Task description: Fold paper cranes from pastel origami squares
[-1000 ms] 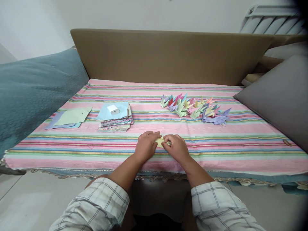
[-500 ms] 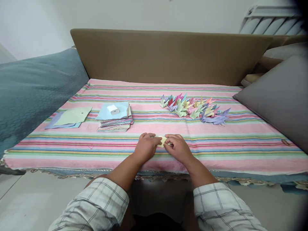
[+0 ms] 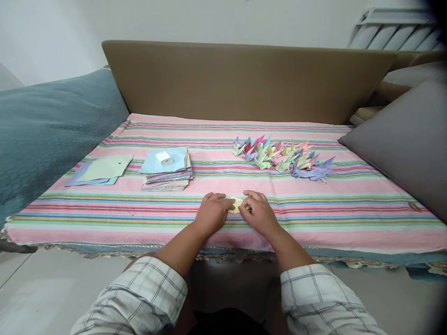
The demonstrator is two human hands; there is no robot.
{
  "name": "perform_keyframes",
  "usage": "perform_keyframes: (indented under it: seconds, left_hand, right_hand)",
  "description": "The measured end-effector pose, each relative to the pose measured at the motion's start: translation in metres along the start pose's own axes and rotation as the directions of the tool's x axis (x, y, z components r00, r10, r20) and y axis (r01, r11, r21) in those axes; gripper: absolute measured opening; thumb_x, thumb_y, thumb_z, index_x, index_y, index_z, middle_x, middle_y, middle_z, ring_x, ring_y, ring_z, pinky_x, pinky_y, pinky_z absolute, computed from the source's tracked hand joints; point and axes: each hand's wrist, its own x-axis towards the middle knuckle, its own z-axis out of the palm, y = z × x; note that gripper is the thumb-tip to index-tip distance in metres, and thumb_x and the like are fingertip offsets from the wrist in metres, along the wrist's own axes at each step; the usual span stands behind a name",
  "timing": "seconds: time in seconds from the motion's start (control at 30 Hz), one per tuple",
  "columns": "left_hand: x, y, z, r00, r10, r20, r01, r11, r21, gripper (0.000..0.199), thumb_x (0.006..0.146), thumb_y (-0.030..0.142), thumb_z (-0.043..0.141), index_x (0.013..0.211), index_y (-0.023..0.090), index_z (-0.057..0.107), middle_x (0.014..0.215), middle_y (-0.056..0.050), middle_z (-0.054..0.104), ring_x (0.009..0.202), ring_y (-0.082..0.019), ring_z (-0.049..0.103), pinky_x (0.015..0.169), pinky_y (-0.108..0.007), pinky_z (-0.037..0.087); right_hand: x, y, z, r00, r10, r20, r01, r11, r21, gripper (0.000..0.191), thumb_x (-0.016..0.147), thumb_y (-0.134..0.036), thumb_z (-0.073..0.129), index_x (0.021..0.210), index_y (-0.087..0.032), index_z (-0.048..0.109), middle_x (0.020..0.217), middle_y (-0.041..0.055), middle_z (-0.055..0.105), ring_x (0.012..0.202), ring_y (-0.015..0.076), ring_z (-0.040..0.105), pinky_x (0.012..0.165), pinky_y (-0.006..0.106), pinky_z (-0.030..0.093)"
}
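A small folded piece of pale yellow paper (image 3: 236, 205) lies on the striped cloth, between my two hands. My left hand (image 3: 214, 211) holds its left end, with the thumb pressed on top and the fingers bent along the far side. At the right end, my right hand (image 3: 258, 210) pinches the paper between thumb and index finger, its other fingers curled. Part of the paper is hidden under my fingers, so its full shape does not show.
Beyond my right hand stand several coloured paper cranes (image 3: 279, 156). A stack of square paper (image 3: 166, 181) with a white block (image 3: 164, 158) on top is at left, beside loose sheets (image 3: 104, 168). The striped cloth (image 3: 104, 218) covers the seat; a grey cushion (image 3: 408, 144) leans at right.
My right hand's fingers have lifted and shifted slightly at the right end of the yellow paper, showing a little more of it. My left hand stays in place.
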Motion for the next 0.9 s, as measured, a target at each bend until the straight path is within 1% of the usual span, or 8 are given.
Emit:
perform_keyframes:
  seconds: [0.37,0.57,0.7,0.8,0.9]
  left_hand:
    - [-0.0004,0.0006,-0.0004,1.0,0.003,0.002,-0.003,1.0,0.002,0.023,0.083,0.016,0.051,0.091,0.027,0.07,0.11,0.0,0.068,0.108,-0.023,0.056,0.094,-0.044,0.039]
    - [0.0002,0.0006,-0.0005,1.0,0.005,0.01,-0.005,1.0,0.005,0.023,0.083,0.016,0.052,0.092,0.027,0.07,0.11,0.001,0.068,0.109,-0.023,0.056,0.094,-0.045,0.039]
    - [0.0002,0.0011,-0.001,1.0,0.001,0.011,-0.001,1.0,0.007,0.023,0.084,0.017,0.051,0.092,0.027,0.07,0.11,0.0,0.068,0.109,-0.023,0.056,0.094,-0.045,0.038]
    - [-0.0003,0.001,-0.001,1.0,0.005,0.015,-0.005,1.0,0.008,0.023,0.084,0.017,0.051,0.092,0.027,0.07,0.11,0.0,0.068,0.109,-0.023,0.056,0.095,-0.045,0.039]
    - [-0.0006,0.0008,-0.0008,1.0,0.008,0.011,-0.008,1.0,0.007,0.023,0.084,0.017,0.052,0.092,0.027,0.07,0.109,0.0,0.069,0.109,-0.023,0.056,0.094,-0.044,0.039]
  right_hand:
    - [0.0008,-0.0018,0.0037,0.998,0.049,-0.029,-0.049,0.999,-0.019,0.009,0.072,-0.02,0.057,0.063,-0.021,0.055,0.113,0.0122,0.058,0.107,0.0267,0.049,0.09,0.043,0.042]
    - [0.0014,-0.0019,0.0039,0.997,0.071,-0.021,-0.071,0.997,-0.007,0.008,0.071,-0.021,0.057,0.063,-0.021,0.054,0.113,0.0124,0.058,0.107,0.0264,0.049,0.09,0.042,0.041]
    - [0.0023,-0.0037,0.0009,0.997,0.078,-0.006,-0.078,0.997,0.016,0.006,0.07,-0.017,0.055,0.066,-0.021,0.053,0.111,0.0114,0.059,0.108,0.026,0.05,0.09,0.041,0.04]
    - [0.0028,-0.0042,-0.0009,0.997,0.074,-0.001,-0.074,0.996,0.043,0.008,0.069,-0.013,0.052,0.07,-0.021,0.052,0.107,0.01,0.061,0.108,0.0258,0.05,0.09,0.041,0.04]
    - [0.0026,-0.0012,-0.0009,0.998,0.062,-0.011,-0.061,0.996,0.066,0.013,0.067,-0.009,0.05,0.072,-0.021,0.051,0.107,0.01,0.06,0.108,0.0256,0.051,0.09,0.042,0.04]
